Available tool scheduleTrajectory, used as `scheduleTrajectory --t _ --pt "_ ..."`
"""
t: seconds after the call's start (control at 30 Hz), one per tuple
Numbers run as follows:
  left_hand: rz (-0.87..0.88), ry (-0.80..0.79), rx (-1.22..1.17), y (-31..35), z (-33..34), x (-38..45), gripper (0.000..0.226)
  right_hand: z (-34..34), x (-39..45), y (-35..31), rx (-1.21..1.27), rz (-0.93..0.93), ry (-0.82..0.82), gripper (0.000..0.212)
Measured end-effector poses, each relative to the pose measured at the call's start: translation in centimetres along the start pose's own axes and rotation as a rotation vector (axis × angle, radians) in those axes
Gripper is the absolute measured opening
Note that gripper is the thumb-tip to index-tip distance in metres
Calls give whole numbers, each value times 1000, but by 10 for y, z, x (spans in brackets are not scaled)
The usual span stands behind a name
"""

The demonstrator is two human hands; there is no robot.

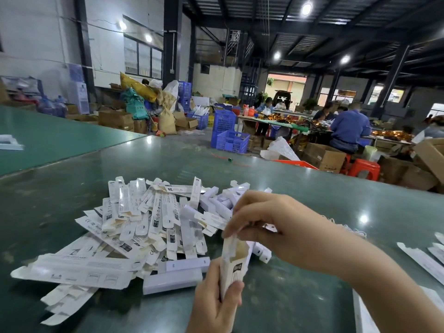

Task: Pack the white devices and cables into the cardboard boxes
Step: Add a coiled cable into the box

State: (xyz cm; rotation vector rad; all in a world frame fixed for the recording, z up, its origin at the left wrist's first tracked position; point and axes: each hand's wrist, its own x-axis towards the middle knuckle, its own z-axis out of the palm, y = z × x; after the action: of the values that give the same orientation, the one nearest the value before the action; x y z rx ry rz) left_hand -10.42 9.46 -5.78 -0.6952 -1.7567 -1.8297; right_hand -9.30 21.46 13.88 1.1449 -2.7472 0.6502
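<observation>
Left hand (213, 301) grips a narrow white box (234, 263) near its lower end, fingers curled round it, box held upright and tilted slightly, open top end showing brown cardboard inside. Right hand (271, 227) comes in from the right, fingers (230, 233) bent down and pinched at the box's open mouth; what they pinch is hidden behind the flap, too small to tell.

Box is held above the near edge of the green tabletop (312, 188), just right of a big loose pile of boxes (149, 224). Pile is mostly flat, unfolded white cartons with printed labels and barcodes, lying crosswise over one another; a few folded-up ones lie at its right side. Two closed white boxes (175, 276) lie at the pile's near edge, just left of the left hand.

More flat white cartons (422, 260) lie on the tabletop at far right, well apart from the pile.

Background: blue plastic crates (231, 140) on the floor, brown cardboard cartons (324, 157), red stools (364, 168), people seated at a long worktable (276, 122) with orange goods on it.
</observation>
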Motion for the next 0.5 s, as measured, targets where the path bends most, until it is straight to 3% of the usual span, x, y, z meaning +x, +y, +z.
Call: scheduleTrajectory --t 0.2,0.33,0.5 --pt "29 16 24 4 -1 2 30 -15 3 -15 99 141 -45 29" --pt "0 0 36 2 -1 1 44 -15 5 -16 -64 202 -75 23" --pt "0 9 21 1 -1 1 37 1 11 -19 -165 145 4 22"
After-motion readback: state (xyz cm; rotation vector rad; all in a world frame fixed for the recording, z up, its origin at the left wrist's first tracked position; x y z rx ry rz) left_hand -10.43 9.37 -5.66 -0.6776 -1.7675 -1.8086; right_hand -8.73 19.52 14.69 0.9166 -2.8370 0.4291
